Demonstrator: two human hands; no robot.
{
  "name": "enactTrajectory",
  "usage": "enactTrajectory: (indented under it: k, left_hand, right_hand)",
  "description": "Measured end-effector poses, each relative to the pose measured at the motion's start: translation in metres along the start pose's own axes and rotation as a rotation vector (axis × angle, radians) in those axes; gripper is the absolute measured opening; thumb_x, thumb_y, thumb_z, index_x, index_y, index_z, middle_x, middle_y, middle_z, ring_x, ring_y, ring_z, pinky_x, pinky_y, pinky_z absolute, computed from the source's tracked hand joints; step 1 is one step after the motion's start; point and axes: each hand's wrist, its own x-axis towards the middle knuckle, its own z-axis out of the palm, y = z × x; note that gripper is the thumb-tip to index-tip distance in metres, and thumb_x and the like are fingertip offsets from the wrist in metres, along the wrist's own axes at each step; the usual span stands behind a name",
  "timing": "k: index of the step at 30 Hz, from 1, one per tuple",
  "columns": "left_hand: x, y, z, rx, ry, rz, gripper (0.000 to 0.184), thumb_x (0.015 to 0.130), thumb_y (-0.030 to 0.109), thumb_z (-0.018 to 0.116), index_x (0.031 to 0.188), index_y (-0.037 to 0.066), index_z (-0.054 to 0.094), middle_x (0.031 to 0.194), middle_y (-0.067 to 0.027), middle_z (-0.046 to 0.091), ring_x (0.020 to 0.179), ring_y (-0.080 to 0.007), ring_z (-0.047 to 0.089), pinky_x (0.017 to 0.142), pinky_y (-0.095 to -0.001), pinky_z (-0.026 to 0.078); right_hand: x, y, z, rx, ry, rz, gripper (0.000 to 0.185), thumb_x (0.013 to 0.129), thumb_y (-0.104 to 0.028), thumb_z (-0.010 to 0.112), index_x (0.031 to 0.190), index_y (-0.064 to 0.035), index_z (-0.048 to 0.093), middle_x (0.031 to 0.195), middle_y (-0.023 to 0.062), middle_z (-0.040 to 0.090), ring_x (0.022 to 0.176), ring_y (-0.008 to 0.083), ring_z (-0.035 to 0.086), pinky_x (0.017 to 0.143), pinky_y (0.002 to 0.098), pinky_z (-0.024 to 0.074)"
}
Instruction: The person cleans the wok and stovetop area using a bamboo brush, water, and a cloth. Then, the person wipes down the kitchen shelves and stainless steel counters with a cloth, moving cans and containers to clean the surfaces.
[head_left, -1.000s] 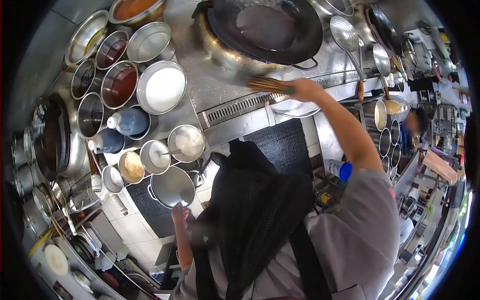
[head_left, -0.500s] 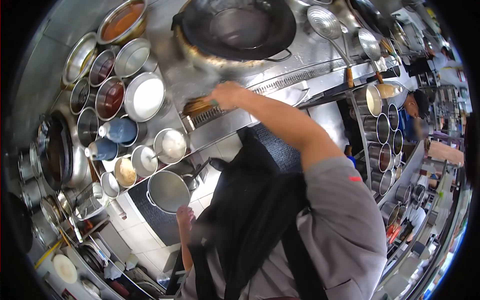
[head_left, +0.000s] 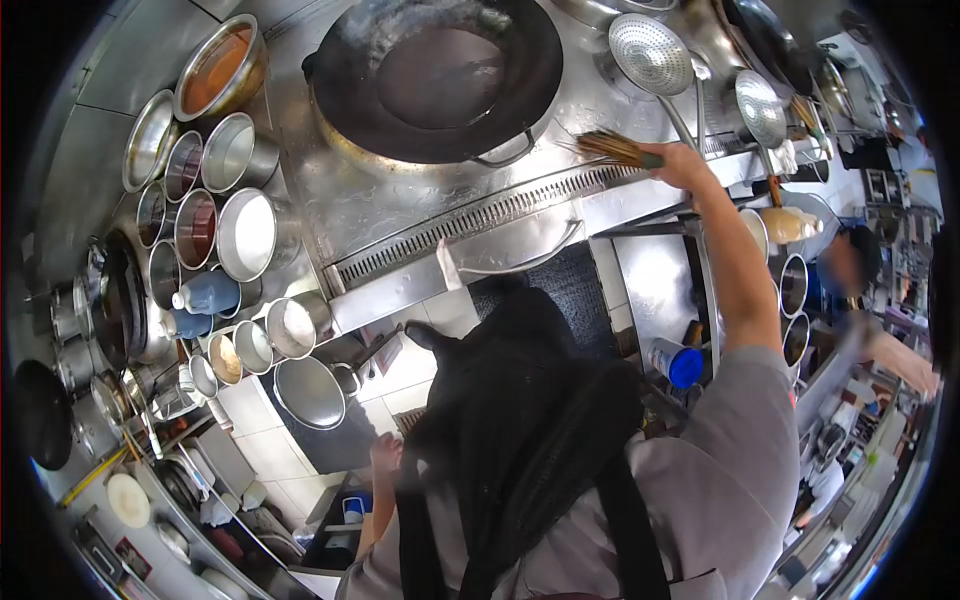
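Observation:
A bamboo wok brush is in my right hand, closed round its handle end. The bristles point left, over the steel cooktop near its slotted drain channel. Left of the brush sits a large black wok with a wet bottom and a whitish haze at its far side. Down at my left side, my left hand has loosely curled fingers, and nothing shows in them. Nearest to it is a large metal pot, apart from the hand.
Steel pots and bowls of sauces and powders, one with white contents, crowd the left. Right of the brush lie a perforated skimmer and a second strainer ladle. A person stands at the far right.
My right hand has swept the brush rightwards along the cooktop's front, from the channel's left end to beside the skimmer. The view has shifted, and my left hand sits slightly lower.

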Motion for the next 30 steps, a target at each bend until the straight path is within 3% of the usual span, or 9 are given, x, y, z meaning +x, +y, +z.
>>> enactTrajectory:
  k: [9,12,14,18,21,22,24,27,30]
  left_hand:
    - [0.005,0.085,0.112,-0.116,0.016,0.041,0.021,0.099,0.023,0.064,0.117,0.012,0.062,0.088,-0.0069,0.064,0.064,-0.0137,0.058,0.053,-0.0239,0.043]
    - [0.005,0.098,0.103,-0.311,0.044,-0.061,0.019,0.100,0.023,0.063,0.116,0.013,0.062,0.090,-0.0088,0.066,0.065,-0.0133,0.059,0.054,-0.0246,0.044]
    - [0.008,0.073,0.085,-0.097,0.045,0.077,0.016,0.101,0.020,0.060,0.115,0.013,0.061,0.090,-0.0090,0.065,0.064,-0.0128,0.056,0.054,-0.0250,0.043]
    - [-0.010,0.067,0.072,0.064,-0.054,0.128,0.012,0.101,0.019,0.059,0.111,0.012,0.060,0.091,-0.0084,0.063,0.068,-0.0153,0.059,0.054,-0.0261,0.044]
    - [-0.032,0.071,0.099,0.318,0.122,0.198,0.039,0.092,0.044,0.061,0.104,0.009,0.072,0.096,-0.0168,0.073,0.096,-0.0360,0.072,0.083,-0.0451,0.055]
    - [-0.030,0.076,0.107,0.317,0.111,0.137,0.040,0.092,0.044,0.060,0.103,0.008,0.072,0.096,-0.0166,0.074,0.096,-0.0360,0.072,0.083,-0.0443,0.055]
    - [-0.027,0.089,0.125,0.179,0.102,0.041,0.026,0.096,0.032,0.061,0.109,0.010,0.067,0.089,-0.0106,0.069,0.080,-0.0243,0.066,0.068,-0.0333,0.050]
    - [-0.026,0.124,0.149,0.012,0.134,-0.065,0.016,0.099,0.018,0.062,0.112,0.011,0.062,0.081,-0.0039,0.063,0.063,-0.0121,0.059,0.051,-0.0225,0.045]
    - [-0.015,0.146,0.158,-0.024,0.123,-0.085,0.011,0.098,0.016,0.061,0.108,0.010,0.063,0.079,-0.0026,0.061,0.062,-0.0108,0.057,0.050,-0.0224,0.042]
  right_hand:
    - [0.006,-0.119,0.015,-0.020,-0.102,-0.633,0.063,0.083,-0.023,0.074,0.139,-0.0464,0.060,0.117,0.0168,0.071,0.112,0.0370,0.067,0.098,0.0470,0.0540]
    - [0.054,-0.107,0.017,0.040,-0.258,-0.567,0.067,0.077,-0.029,0.076,0.139,-0.0485,0.060,0.121,0.0130,0.072,0.111,0.0343,0.069,0.100,0.0446,0.0542]
    - [0.069,-0.064,0.003,0.098,-0.266,-0.535,0.070,0.070,-0.035,0.080,0.138,-0.0426,0.063,0.126,0.0105,0.072,0.112,0.0306,0.069,0.101,0.0424,0.0537]
    - [0.072,0.030,-0.030,0.099,-0.148,-0.322,0.071,0.072,-0.023,0.085,0.139,-0.0367,0.064,0.118,0.0124,0.075,0.109,0.0301,0.071,0.098,0.0396,0.0542]
    - [0.043,0.035,-0.061,0.289,-0.327,0.002,0.064,0.077,-0.026,0.082,0.139,-0.0294,0.065,0.115,0.0174,0.074,0.108,0.0340,0.071,0.095,0.0415,0.0548]
    - [0.036,0.037,-0.059,0.260,-0.140,-0.058,0.061,0.079,-0.029,0.080,0.138,-0.0272,0.066,0.113,0.0192,0.074,0.106,0.0367,0.071,0.093,0.0436,0.0552]
    - [0.023,0.037,-0.041,0.202,0.224,-0.196,0.056,0.083,-0.033,0.075,0.137,-0.0229,0.066,0.108,0.0229,0.074,0.101,0.0419,0.071,0.090,0.0478,0.0560]
    - [0.020,0.010,-0.012,0.395,0.452,-0.019,0.054,0.088,-0.039,0.070,0.138,-0.0213,0.064,0.109,0.0265,0.072,0.101,0.0442,0.069,0.089,0.0511,0.0555]
    - [0.052,-0.028,0.050,0.387,0.301,0.050,0.063,0.091,-0.039,0.068,0.148,-0.0174,0.053,0.109,0.0298,0.071,0.104,0.0450,0.069,0.093,0.0520,0.0549]
